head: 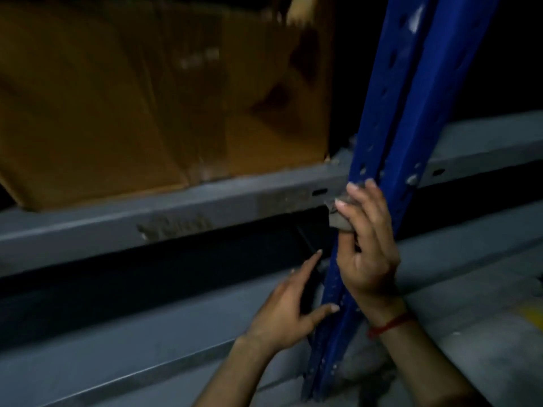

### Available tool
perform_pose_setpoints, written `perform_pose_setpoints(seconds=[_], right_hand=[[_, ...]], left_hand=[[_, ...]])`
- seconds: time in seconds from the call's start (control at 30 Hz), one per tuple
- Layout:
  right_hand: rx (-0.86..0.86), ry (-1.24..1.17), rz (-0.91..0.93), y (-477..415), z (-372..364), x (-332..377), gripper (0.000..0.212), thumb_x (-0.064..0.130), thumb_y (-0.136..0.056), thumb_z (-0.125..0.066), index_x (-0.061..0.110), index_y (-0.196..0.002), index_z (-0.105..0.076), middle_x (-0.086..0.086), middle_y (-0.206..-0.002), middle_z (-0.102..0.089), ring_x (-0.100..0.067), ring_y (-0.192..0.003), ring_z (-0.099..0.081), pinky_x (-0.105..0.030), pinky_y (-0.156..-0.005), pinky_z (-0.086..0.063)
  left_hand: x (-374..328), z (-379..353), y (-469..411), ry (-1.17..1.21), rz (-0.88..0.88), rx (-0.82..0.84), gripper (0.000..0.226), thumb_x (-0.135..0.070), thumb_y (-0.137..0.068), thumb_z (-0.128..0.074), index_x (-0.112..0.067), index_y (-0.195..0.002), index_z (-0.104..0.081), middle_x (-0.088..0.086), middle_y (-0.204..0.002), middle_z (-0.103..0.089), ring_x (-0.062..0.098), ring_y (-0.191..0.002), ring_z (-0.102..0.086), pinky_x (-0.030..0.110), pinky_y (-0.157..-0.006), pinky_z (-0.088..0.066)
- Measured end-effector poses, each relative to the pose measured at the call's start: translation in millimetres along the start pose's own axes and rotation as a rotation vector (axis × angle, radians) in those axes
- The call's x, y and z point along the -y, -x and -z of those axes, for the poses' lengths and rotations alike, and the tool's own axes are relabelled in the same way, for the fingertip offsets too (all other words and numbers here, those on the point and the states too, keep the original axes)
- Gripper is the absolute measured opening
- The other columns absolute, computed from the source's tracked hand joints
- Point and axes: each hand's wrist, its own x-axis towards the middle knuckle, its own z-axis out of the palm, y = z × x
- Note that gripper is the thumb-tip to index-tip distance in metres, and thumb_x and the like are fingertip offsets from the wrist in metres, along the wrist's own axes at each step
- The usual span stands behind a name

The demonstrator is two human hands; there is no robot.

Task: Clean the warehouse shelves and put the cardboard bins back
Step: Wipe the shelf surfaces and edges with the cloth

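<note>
Item 1: cardboard bin [117,98], brown, blurred, at 10 o'clock, standing on the upper shelf, its base at the grey beam [147,218].
Item 2: blue post [390,113], perforated, running from 1 o'clock down to 6 o'clock, crossing the beam.
Item 3: right hand [367,248], at 4 o'clock, fingers curled round a grey cloth [338,223], pressing it to the post just below the beam; red thread [390,326] on the wrist.
Item 4: left hand [288,312], at 6 o'clock, fingers spread and straight, holding nothing, thumb tip touching the post.
</note>
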Motion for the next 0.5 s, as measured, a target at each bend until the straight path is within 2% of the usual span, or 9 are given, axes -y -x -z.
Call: perform_pose_setpoints(seconds=[0.1,0.23,0.3,0.37,0.43,0.5], right_hand=[[-0.076,-0.016,0.013,25.7,-10.7,-5.1,0.037,-0.024,-0.087,-0.056,-0.007,-0.119,-0.062,-0.023,-0.13,-0.056,-0.04,-0.13,-0.049,-0.046,-0.114,-0.037],[-0.133,-0.006,-0.003,100.4,-23.3,-10.7,0.033,-0.017,-0.09,-0.058,-0.007,-0.122,-0.061,-0.025,-0.13,-0.057,-0.04,-0.131,-0.051,-0.046,-0.111,-0.041],[-0.143,-0.001,-0.03,144.4,-30.1,-11.6,0.03,-0.01,-0.095,-0.056,-0.007,-0.124,-0.06,-0.024,-0.131,-0.057,-0.038,-0.132,-0.051,-0.043,-0.112,-0.042],[-0.135,-0.01,-0.059,178.8,-33.7,-10.3,0.029,-0.005,-0.097,-0.053,-0.006,-0.126,-0.058,-0.023,-0.133,-0.056,-0.037,-0.132,-0.051,-0.041,-0.112,-0.042],[-0.108,-0.006,-0.073,189.8,-34.2,-9.8,0.032,-0.003,-0.098,-0.053,-0.006,-0.13,-0.055,-0.021,-0.137,-0.055,-0.036,-0.134,-0.049,-0.04,-0.112,-0.042],[-0.079,-0.007,-0.085,176.2,-31.3,-10.0,0.038,-0.011,-0.093,-0.056,-0.007,-0.131,-0.053,-0.021,-0.14,-0.053,-0.035,-0.137,-0.047,-0.043,-0.112,-0.042]], left_hand=[[30.8,-30.3,-11.2,-0.082,-0.16,0.019,0.079,-0.05,-0.095,-0.062,-0.048,-0.156,-0.012,-0.014,-0.157,-0.038,0.007,-0.143,-0.038,0.034,-0.117,-0.035],[62.5,-47.7,-16.1,-0.158,-0.251,-0.1,0.087,-0.042,-0.094,-0.062,-0.056,-0.153,0.001,0.0,-0.134,-0.063,0.012,-0.107,-0.063,0.033,-0.097,-0.051],[69.2,-47.6,-17.5,-0.165,-0.286,-0.129,0.09,-0.04,-0.092,-0.064,-0.056,-0.153,0.001,0.0,-0.133,-0.063,0.013,-0.109,-0.065,0.035,-0.097,-0.053],[71.6,-50.4,-17.1,-0.222,-0.333,-0.14,0.088,-0.033,-0.091,-0.066,-0.051,-0.155,-0.009,-0.005,-0.134,-0.063,0.008,-0.11,-0.064,0.031,-0.096,-0.053],[70.2,-52.5,-16.1,-0.279,-0.361,-0.156,0.084,-0.029,-0.09,-0.067,-0.049,-0.154,-0.016,-0.014,-0.141,-0.055,0.004,-0.12,-0.056,0.023,-0.104,-0.045],[70.5,-51.8,-17.2,-0.294,-0.344,-0.147,0.078,-0.032,-0.092,-0.065,-0.053,-0.15,-0.016,-0.022,-0.148,-0.042,0.005,-0.135,-0.042,0.019,-0.114,-0.032]])
